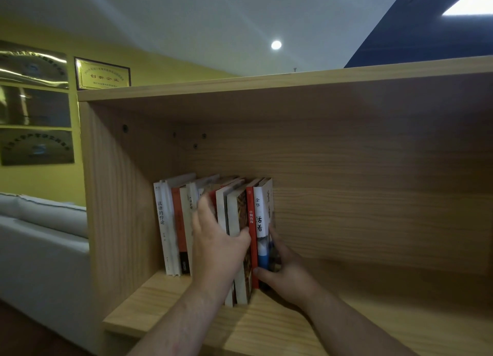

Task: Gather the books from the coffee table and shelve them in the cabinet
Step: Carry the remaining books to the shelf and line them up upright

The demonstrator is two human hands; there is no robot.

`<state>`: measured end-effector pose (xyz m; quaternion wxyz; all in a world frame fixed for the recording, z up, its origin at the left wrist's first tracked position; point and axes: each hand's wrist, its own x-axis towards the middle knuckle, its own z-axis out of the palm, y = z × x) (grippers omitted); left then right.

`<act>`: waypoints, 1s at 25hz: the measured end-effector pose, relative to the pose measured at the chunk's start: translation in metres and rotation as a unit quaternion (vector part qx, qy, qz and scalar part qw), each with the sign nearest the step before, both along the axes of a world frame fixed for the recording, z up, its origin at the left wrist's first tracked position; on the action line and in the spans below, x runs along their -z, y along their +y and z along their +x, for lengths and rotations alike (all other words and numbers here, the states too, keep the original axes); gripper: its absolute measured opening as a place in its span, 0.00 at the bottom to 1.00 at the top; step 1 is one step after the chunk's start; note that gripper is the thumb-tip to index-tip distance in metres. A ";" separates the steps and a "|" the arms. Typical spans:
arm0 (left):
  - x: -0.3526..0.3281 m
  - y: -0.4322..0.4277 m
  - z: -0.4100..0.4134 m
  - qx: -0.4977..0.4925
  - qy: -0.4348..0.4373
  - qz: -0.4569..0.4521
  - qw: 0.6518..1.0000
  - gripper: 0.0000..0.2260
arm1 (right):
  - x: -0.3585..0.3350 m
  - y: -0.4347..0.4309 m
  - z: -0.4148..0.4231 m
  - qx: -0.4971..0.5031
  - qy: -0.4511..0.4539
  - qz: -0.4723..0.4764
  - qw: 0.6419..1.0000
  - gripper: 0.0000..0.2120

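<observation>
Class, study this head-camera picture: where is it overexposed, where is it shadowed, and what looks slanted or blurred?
Head view: the ceiling lamp and panel light burn out white, and glare streaks the wall plaques. Head view: the cabinet is dim inside, its top edge slanting across the frame. Head view: the left hand blurs slightly against the books.

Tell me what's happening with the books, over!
Left hand grips middle books, sticking out front. Right hand holds end books upright. Nothing blocking.
</observation>
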<state>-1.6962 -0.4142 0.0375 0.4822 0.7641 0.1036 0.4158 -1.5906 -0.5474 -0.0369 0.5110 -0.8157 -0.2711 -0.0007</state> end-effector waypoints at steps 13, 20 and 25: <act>0.052 0.001 -0.022 0.045 0.001 -0.014 0.999 0.27 | 0.003 0.001 -0.002 0.028 -0.049 0.004 0.998 0.49; 0.050 0.024 -0.062 0.058 -0.046 -0.115 0.991 0.24 | 0.002 0.001 -0.005 0.027 -0.065 -0.028 0.997 0.47; 0.058 0.066 -0.088 0.026 -0.101 -0.150 0.983 0.29 | -0.003 0.006 -0.005 0.034 -0.065 -0.062 0.995 0.46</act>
